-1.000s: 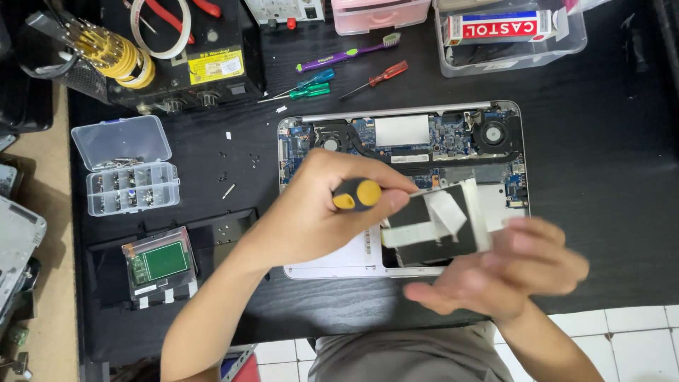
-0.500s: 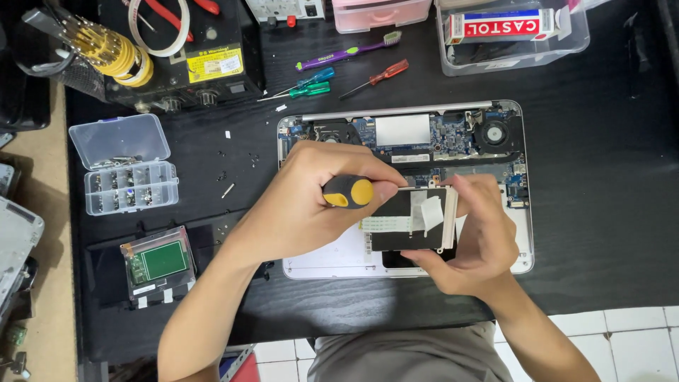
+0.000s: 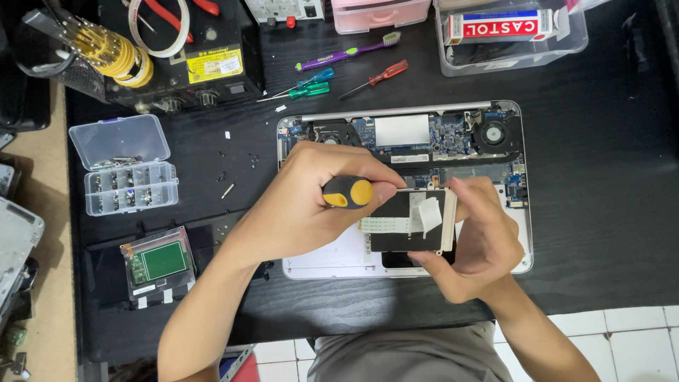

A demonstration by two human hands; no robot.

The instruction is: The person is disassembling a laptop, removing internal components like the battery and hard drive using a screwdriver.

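Black drive sits above the opened laptop, pinched by the right hand; left hand fingers wrap a yellow-capped screwdriver beside it.

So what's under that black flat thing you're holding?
Under the black drive sits the open laptop: pale casing and a dark patch peek out below it. The rest is hidden by the drive and both hands.

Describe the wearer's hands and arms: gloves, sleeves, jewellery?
Both are bare. The left hand and right hand carry no gloves, rings, watch or bands. Both forearms are uncovered to the frame edge, no sleeves showing. A grey cloth garment covers the body below.
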